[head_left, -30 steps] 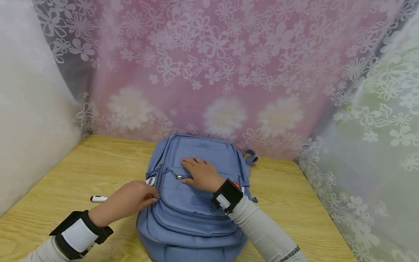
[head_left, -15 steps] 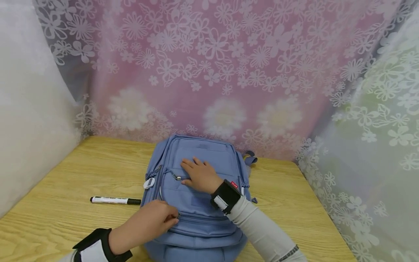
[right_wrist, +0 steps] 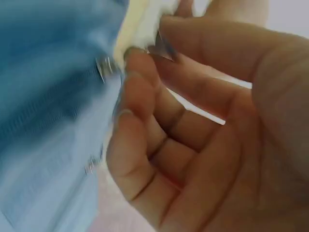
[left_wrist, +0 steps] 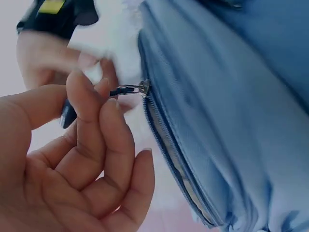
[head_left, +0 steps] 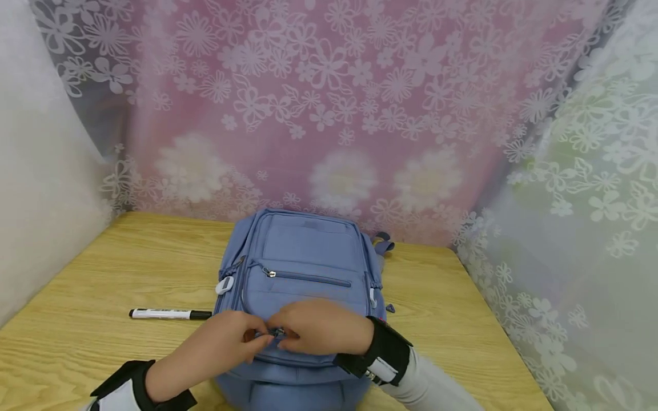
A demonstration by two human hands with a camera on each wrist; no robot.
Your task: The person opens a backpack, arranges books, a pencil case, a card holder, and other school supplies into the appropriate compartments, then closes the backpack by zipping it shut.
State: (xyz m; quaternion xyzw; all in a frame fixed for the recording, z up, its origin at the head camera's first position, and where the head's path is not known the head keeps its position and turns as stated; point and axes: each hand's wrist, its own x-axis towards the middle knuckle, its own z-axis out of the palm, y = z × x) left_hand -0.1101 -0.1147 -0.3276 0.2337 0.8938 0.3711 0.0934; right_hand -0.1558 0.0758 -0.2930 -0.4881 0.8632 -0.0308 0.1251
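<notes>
A blue backpack [head_left: 313, 240] lies on the table, front pockets up. My left hand [head_left: 226, 342] pinches the zipper pull [left_wrist: 126, 90] of a front pocket between thumb and index finger, with the pull's dark end [left_wrist: 69, 113] sticking out behind the fingers. The pull's metal slider [left_wrist: 145, 88] sits on the zipper track, and pale lining shows in a gap along the track. My right hand [head_left: 324, 328] is at the same pull, its fingers curled beside the left fingertips. Blur in the right wrist view hides whether the right fingers [right_wrist: 130, 150] grip the pull.
A white marker with black ends [head_left: 169, 314] lies on the wooden table [head_left: 169, 257] left of the backpack. Another zipper [head_left: 308, 278] crosses the pocket above my hands. A white tag [head_left: 224, 285] hangs at the backpack's left side. Flowered curtains [head_left: 329, 114] stand behind and at the right.
My left hand has drawn the zipper pull down and rightward around the pocket's lower left corner. My right hand has left the upper pocket and come down to the pull beside the left hand.
</notes>
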